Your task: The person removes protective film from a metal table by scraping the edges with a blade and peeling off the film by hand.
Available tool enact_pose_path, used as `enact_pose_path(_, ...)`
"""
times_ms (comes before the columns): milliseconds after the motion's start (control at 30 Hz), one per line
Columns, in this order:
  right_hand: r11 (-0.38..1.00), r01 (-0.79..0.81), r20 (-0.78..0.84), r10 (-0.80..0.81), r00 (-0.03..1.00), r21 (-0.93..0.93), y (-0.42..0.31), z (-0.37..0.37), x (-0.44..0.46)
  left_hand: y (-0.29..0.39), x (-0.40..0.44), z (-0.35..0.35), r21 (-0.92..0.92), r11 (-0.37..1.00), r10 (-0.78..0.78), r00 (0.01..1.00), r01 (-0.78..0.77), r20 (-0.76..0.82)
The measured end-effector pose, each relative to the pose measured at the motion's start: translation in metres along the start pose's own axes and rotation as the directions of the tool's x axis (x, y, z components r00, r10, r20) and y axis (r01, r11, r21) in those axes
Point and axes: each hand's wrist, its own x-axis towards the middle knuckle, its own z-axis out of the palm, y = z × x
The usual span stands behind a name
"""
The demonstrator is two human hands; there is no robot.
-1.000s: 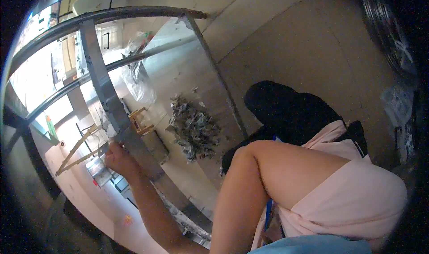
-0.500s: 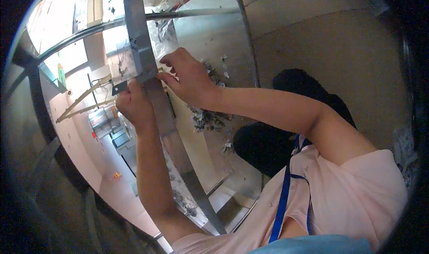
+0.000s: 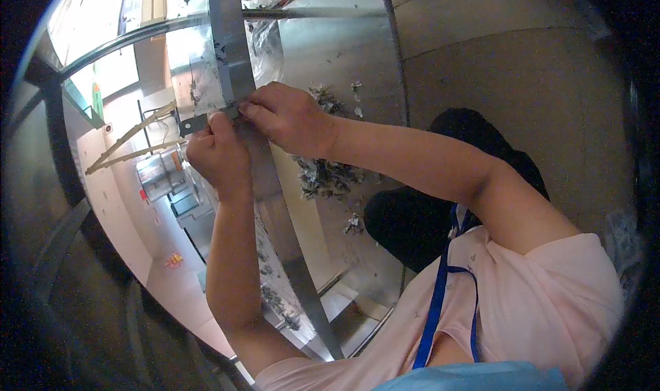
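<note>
My left hand (image 3: pixel 221 159) is closed on a flat grey metal blade (image 3: pixel 194 124), the thumb pressed on its face and one end with a small hole sticking out. The blade lies across a long metal bar (image 3: pixel 230 54) with dark residue on it. Near the blade's other end, my right hand (image 3: pixel 292 119) is closed, thumb and fingers pinched together at the bar's edge; its fingertips partly hide what they grip. Below my right wrist, a heap of grey scraps (image 3: pixel 326 178) lies on the lower metal shelf (image 3: pixel 337 54).
Metal rails (image 3: pixel 137 35) cross at the upper left. A clear plastic bag (image 3: pixel 267 51) lies by the shelf's upper part. The tiled floor (image 3: pixel 495 61) stretches right, beyond my dark-clad legs (image 3: pixel 402 226). A yellowish angled frame (image 3: pixel 130 140) stands left of the blade.
My right hand has come in from out of view to the bar and then closed its fingers near the blade. The view has shifted, and my left hand stays on the blade.
</note>
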Motion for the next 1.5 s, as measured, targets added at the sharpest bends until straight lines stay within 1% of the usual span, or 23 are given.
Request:
enact_pose_path(33, 1.0, 0.028, -0.013, -0.028, 1.0, -0.002, 0.0, 0.001, 0.0, 0.001, 0.001, -0.001, 0.012, 1.0, -0.002, 1.0, 0.001, 0.013)
enact_pose_path(167, 0.999, 0.038, 0.019, -0.037, 0.999, -0.006, 0.0, -0.003, 0.005, 0.01, 0.002, -0.003, 0.012, 0.999, -0.035, 0.999, 0.035, 0.026)
enact_pose_path(267, 0.999, 0.046, 0.004, -0.046, 0.999, -0.02, 0.0, 0.001, 0.004, -0.003, 0.006, -0.003, 0.027, 0.999, 0.034, 0.997, -0.036, 0.067)
enact_pose_path(367, 0.998, 0.044, -0.029, -0.046, 0.999, -0.045, 0.0, 0.006, 0.004, 0.004, 0.009, -0.005, 0.049, 0.992, 0.114, 0.991, -0.117, 0.065)
enact_pose_path(467, 0.998, 0.04, -0.038, -0.042, 0.998, -0.056, -0.002, 0.006, 0.007, 0.001, 0.013, -0.005, -0.009, 0.999, 0.041, 0.996, -0.04, 0.085)
enact_pose_path(567, 0.998, 0.027, -0.036, -0.029, 0.999, -0.065, -0.009, 0.005, 0.007, -0.001, 0.012, -0.011, -0.01, 0.998, 0.057, 0.993, -0.056, 0.105)
enact_pose_path(667, 0.997, 0.02, -0.042, -0.023, 0.999, -0.068, -0.01, 0.006, 0.009, -0.001, 0.012, -0.012, -0.034, 0.999, 0.027, 0.995, -0.024, 0.099)
enact_pose_path(767, 0.998, 0.027, -0.045, -0.03, 0.999, -0.061, -0.009, 0.005, 0.011, 0.004, 0.013, -0.013, 0.064, 0.996, 0.062, 0.995, -0.067, 0.078)
enact_pose_path(833, 0.998, 0.027, -0.023, -0.029, 0.999, -0.054, -0.007, 0.003, 0.013, 0.002, 0.014, -0.01, 0.03, 0.998, 0.059, 0.995, -0.061, 0.082)
enact_pose_path(967, 0.999, 0.035, -0.047, -0.036, 0.998, -0.035, -0.003, 0.004, 0.016, 0.002, 0.016, -0.007, -0.028, 0.996, 0.083, 0.995, -0.081, 0.058)
enact_pose_path(1067, 0.999, 0.023, -0.057, -0.025, 0.998, -0.04, -0.002, 0.003, 0.021, 0.0, 0.022, -0.005, -0.016, 0.988, 0.157, 0.987, -0.156, 0.043)
enact_pose_path(1167, 0.997, 0.05, -0.046, -0.053, 0.998, -0.058, 0.006, 0.003, 0.027, 0.005, 0.027, -0.003, -0.044, 0.99, 0.137, 0.99, -0.135, 0.04)
enact_pose_path(1333, 0.996, 0.08, -0.064, -0.083, 0.995, -0.037, 0.014, 0.004, 0.03, 0.008, 0.032, 0.002, -0.024, 0.993, 0.113, 0.992, -0.112, 0.047)
enact_pose_path(1433, 0.996, 0.061, -0.022, -0.063, 0.998, -0.063, 0.016, 0.002, 0.032, 0.007, 0.034, 0.003, -0.013, 0.99, 0.138, 0.99, -0.138, 0.039)
enact_pose_path(1500, 0.999, 0.022, -0.042, -0.024, 0.999, -0.044, 0.018, 0.004, 0.034, 0.008, 0.037, 0.005, -0.005, 0.989, 0.147, 0.989, -0.147, 0.029)
